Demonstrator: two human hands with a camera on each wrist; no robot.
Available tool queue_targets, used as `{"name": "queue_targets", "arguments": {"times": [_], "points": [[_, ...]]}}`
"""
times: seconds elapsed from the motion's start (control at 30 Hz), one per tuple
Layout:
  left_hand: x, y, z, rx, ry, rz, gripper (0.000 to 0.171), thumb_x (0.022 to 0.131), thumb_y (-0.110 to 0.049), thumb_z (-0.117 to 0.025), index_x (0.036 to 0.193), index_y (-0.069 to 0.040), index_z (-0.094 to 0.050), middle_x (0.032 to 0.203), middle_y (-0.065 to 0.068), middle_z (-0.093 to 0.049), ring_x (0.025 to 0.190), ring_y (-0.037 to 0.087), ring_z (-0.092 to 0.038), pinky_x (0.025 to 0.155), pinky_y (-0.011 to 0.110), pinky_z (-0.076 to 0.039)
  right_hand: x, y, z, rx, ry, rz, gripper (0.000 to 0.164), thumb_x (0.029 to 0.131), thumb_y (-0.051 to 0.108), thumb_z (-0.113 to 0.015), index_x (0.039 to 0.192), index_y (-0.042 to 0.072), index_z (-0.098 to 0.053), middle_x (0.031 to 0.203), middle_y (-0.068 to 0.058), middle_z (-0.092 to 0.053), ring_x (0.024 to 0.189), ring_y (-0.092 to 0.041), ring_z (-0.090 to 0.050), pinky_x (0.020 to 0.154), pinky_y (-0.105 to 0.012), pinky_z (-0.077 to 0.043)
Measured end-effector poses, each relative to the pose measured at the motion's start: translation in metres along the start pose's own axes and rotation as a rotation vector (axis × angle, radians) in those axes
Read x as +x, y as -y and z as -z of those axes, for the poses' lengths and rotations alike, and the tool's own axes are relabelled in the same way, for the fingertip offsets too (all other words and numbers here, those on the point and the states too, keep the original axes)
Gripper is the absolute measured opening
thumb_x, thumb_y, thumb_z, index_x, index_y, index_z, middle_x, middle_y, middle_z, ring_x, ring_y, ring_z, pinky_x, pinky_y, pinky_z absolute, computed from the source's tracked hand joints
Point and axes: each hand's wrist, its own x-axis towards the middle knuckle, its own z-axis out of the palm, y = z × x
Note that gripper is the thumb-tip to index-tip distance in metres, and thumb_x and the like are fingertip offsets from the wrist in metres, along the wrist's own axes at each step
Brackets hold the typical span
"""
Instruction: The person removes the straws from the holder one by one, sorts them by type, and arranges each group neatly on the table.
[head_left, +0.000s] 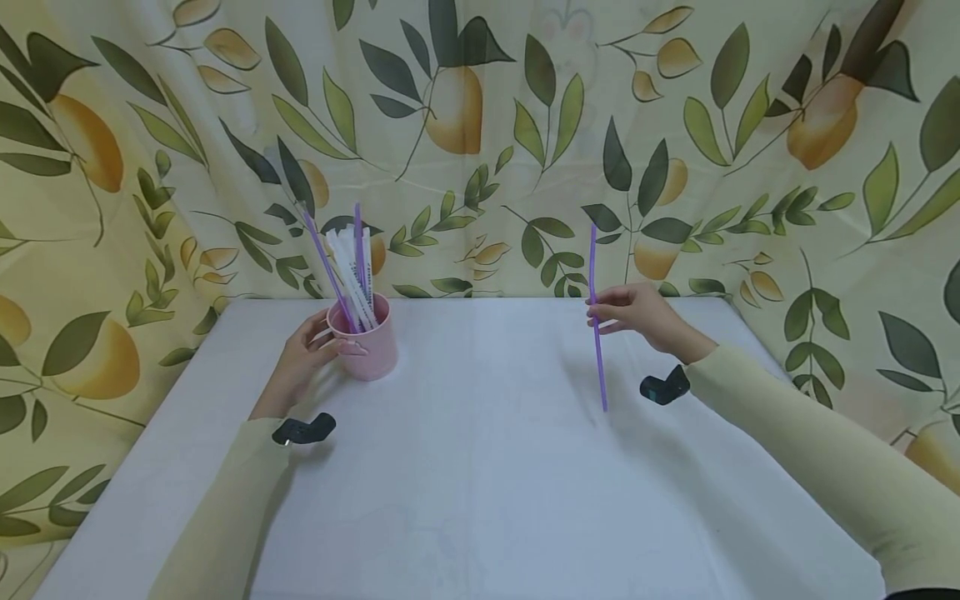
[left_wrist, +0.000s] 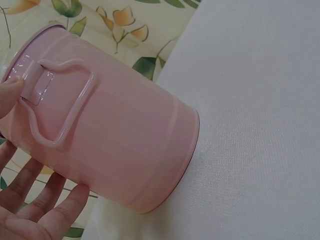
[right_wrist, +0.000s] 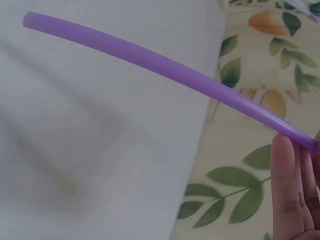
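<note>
At the table's back left, my left hand (head_left: pixel 306 354) holds a pink metal pail (head_left: pixel 375 352), thumb near its rim and fingers round the side. A loop handle (left_wrist: pixel 82 112) shows on the pail in the left wrist view. Inside it stand purple straws (head_left: pixel 324 262) and several white, thin strips with print (head_left: pixel 351 271), perhaps wrapped straws. My right hand (head_left: pixel 645 315), over the back right, pinches a single purple straw (head_left: pixel 600 367) about its middle. That straw hangs nearly upright with a slight bend, apart from the pail.
A white cloth-covered table (head_left: pixel 465 467) lies beneath both hands. Behind it and at the sides hangs a curtain (head_left: pixel 480 225) printed with leaves and fruit. Dark wrist cameras (head_left: pixel 303 429) sit at both cuffs.
</note>
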Motion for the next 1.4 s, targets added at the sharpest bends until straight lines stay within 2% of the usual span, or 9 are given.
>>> {"name": "queue_targets", "arguments": {"times": [0.1,0.3,0.43,0.57,0.77,1.0,1.23,1.4], "points": [[-0.001,-0.001,-0.001,-0.001,0.001,-0.004,0.074,0.090,-0.009,-0.061,0.150,-0.010,-0.017,0.154,0.018,-0.022,0.140,0.034,-0.028,0.102,0.019,-0.044,-0.001,-0.017,0.003,-0.013,0.016,-0.037,0.039,0.091,0.016,-0.060,0.121,-0.009,-0.055,0.108,-0.017,-0.068,0.093,-0.020,-0.069,0.083,-0.037,-0.058],[-0.002,-0.001,0.000,-0.004,0.001,-0.009,0.073,0.091,-0.010,-0.060,0.150,-0.009,-0.018,0.154,0.019,-0.023,0.140,0.034,-0.029,0.090,0.008,-0.047,0.002,-0.045,0.010,0.010,0.075,-0.124,0.042,0.093,0.014,-0.057,0.126,-0.011,-0.050,0.103,-0.007,-0.069,0.091,-0.015,-0.068,0.087,-0.039,-0.056],[-0.001,0.000,-0.001,-0.013,0.001,-0.013,0.072,0.091,-0.009,-0.060,0.150,-0.008,-0.018,0.153,0.020,-0.022,0.140,0.036,-0.028,0.087,0.005,-0.047,0.003,-0.060,0.015,0.004,0.099,-0.187,0.045,0.095,0.016,-0.055,0.130,-0.011,-0.047,0.110,-0.016,-0.067,0.090,-0.012,-0.067,0.087,-0.035,-0.056],[-0.001,0.000,0.000,-0.007,0.002,-0.013,0.072,0.091,-0.009,-0.060,0.150,-0.008,-0.018,0.154,0.020,-0.022,0.140,0.035,-0.028,0.089,0.007,-0.047,0.005,-0.071,0.017,0.005,0.104,-0.249,0.047,0.094,0.016,-0.056,0.130,-0.012,-0.046,0.116,-0.022,-0.065,0.085,-0.009,-0.067,0.085,-0.032,-0.057],[-0.003,-0.002,0.000,0.003,0.005,-0.009,0.073,0.091,-0.012,-0.060,0.150,-0.010,-0.017,0.154,0.018,-0.022,0.140,0.033,-0.028,0.096,0.012,-0.046,0.008,-0.084,0.016,-0.008,0.092,-0.307,0.049,0.093,0.020,-0.059,0.128,-0.012,-0.049,0.104,-0.015,-0.070,0.079,-0.007,-0.065,0.082,-0.030,-0.058],[-0.003,-0.003,0.000,0.011,0.008,-0.016,0.073,0.091,-0.012,-0.060,0.150,-0.009,-0.017,0.155,0.017,-0.021,0.140,0.034,-0.028,0.096,0.012,-0.046,0.010,-0.096,0.010,-0.034,0.053,-0.363,0.049,0.091,0.022,-0.062,0.126,-0.010,-0.052,0.084,0.002,-0.069,0.074,-0.008,-0.063,0.076,-0.025,-0.058],[-0.003,-0.003,0.000,0.005,0.007,-0.015,0.073,0.091,-0.011,-0.060,0.150,-0.008,-0.017,0.155,0.018,-0.021,0.140,0.034,-0.028,0.092,0.009,-0.047,0.009,-0.101,0.003,0.037,-0.005,-0.374,0.043,0.086,0.021,-0.068,0.115,-0.010,-0.059,0.073,0.005,-0.067,0.065,-0.006,-0.064,0.065,-0.019,-0.057],[-0.003,-0.004,0.000,0.015,0.005,-0.004,0.074,0.091,-0.012,-0.061,0.150,-0.009,-0.017,0.155,0.018,-0.021,0.140,0.034,-0.028,0.096,0.013,-0.046,0.008,-0.102,-0.004,0.029,-0.046,-0.418,0.046,0.087,0.020,-0.067,0.121,-0.009,-0.056,0.073,0.006,-0.067,0.066,-0.004,-0.064,0.066,-0.019,-0.057]]}}
